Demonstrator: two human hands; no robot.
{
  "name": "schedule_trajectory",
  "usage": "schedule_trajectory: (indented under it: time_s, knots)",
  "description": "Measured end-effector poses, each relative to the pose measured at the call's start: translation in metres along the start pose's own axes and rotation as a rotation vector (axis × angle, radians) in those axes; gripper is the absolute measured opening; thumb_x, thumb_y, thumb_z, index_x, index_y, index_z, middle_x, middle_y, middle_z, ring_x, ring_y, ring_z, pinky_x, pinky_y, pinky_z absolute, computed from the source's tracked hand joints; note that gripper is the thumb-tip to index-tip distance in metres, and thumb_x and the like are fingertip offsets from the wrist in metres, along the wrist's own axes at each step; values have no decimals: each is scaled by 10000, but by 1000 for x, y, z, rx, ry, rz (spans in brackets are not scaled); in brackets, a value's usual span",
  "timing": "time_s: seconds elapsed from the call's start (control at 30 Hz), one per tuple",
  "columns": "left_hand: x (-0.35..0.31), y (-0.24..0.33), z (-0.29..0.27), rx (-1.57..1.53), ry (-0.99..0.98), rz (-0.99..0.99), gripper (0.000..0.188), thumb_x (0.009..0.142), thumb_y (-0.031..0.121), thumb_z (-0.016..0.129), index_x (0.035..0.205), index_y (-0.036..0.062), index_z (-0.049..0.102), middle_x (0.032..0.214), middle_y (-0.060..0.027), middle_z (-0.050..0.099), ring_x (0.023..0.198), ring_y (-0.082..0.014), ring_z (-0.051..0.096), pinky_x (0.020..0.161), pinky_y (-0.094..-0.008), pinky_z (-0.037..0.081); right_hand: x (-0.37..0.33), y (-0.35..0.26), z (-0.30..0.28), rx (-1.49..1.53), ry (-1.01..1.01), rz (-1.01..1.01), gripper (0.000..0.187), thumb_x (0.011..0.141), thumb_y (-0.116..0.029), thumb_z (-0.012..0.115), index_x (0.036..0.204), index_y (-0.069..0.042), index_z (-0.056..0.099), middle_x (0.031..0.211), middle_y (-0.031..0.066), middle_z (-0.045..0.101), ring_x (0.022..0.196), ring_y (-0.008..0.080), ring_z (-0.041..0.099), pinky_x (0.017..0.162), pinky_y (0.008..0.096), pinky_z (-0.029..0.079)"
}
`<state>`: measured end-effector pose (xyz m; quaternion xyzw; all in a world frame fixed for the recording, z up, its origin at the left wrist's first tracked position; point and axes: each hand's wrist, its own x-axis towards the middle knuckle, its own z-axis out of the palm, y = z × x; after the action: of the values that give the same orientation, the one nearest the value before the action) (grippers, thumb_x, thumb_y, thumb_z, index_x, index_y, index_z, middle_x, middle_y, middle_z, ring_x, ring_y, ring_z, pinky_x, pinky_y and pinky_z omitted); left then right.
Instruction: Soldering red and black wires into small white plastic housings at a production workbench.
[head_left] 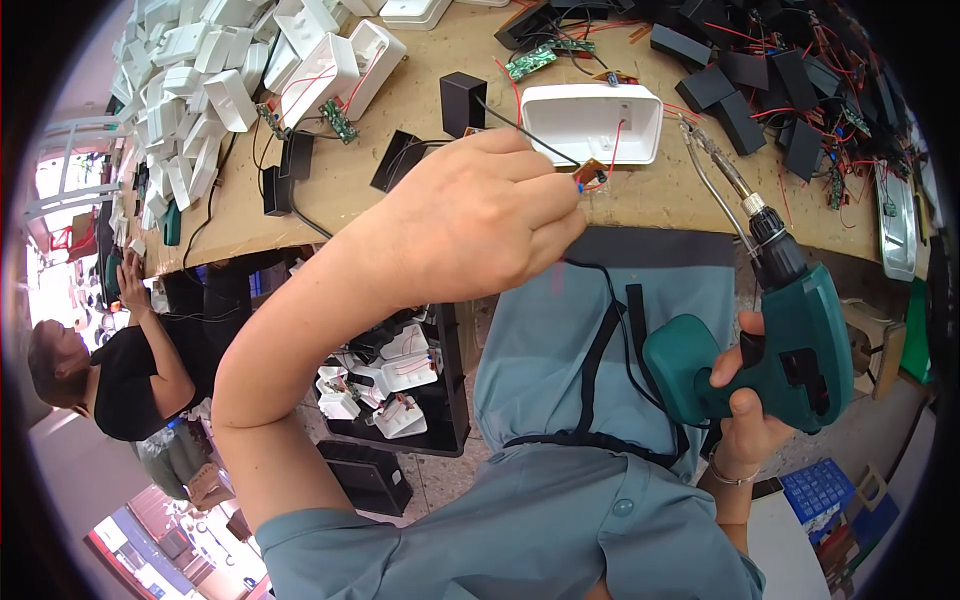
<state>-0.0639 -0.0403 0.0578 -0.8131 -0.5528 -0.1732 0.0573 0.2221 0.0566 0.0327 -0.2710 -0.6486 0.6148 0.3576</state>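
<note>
My right hand [745,390] wraps round the handle of a teal soldering gun [815,340]. Its long metal tip [725,170] and thin curved feed tube [715,190] point up toward the table. Closed, with its back toward me, my left hand [490,215] is at the table's near edge. Beside its knuckles a small brown circuit board [595,171] with red and black wires sticks out; the fingertips gripping it are hidden. Just beyond lies an open white plastic housing [590,125]. A black box [463,103] stands left of it, near a black cable [530,138].
White housings [210,85] pile up at the far left, black cases [745,75] with red wires at the far right. A green circuit board [530,64] lies at the back. Below the table is a black crate [455,400] of white parts. A co-worker [130,370] sits at left.
</note>
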Motion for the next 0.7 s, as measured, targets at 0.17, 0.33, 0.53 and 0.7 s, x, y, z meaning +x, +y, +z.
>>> schedule_trajectory:
  time_s: [0.17, 0.33, 0.53, 0.7]
  knots:
    - [21, 0, 25, -52, 361, 36, 136, 630, 89, 624, 751, 34, 599, 834, -40, 547, 685, -172, 550, 648, -314, 425, 0, -1, 3, 6, 36, 10, 712, 753, -274, 736, 1264, 65, 373, 1113, 229, 555, 655, 148, 585, 558, 237, 473]
    - [27, 2, 43, -13, 336, -70, 195, 640, 73, 608, 831, 35, 614, 857, -40, 566, 685, -177, 555, 652, -295, 417, 4, -3, 2, 10, 52, 4, 731, 753, -293, 732, 1274, 60, 360, 1110, 228, 549, 654, 146, 579, 540, 240, 468]
    - [33, 10, 59, 85, 431, -295, 196, 641, 57, 601, 837, 41, 604, 775, -30, 535, 659, -181, 547, 621, -303, 409, 9, 0, -1, 4, 44, -63, 708, 774, -287, 705, 1282, 57, 351, 1119, 234, 540, 652, 147, 577, 534, 239, 465]
    - [34, 11, 60, 116, 449, -405, 170, 641, 50, 600, 811, 44, 593, 734, -29, 512, 653, -187, 528, 605, -320, 398, 9, -1, 1, 1, 38, -41, 717, 776, -278, 700, 1292, 56, 331, 1117, 238, 538, 646, 145, 573, 527, 242, 463]
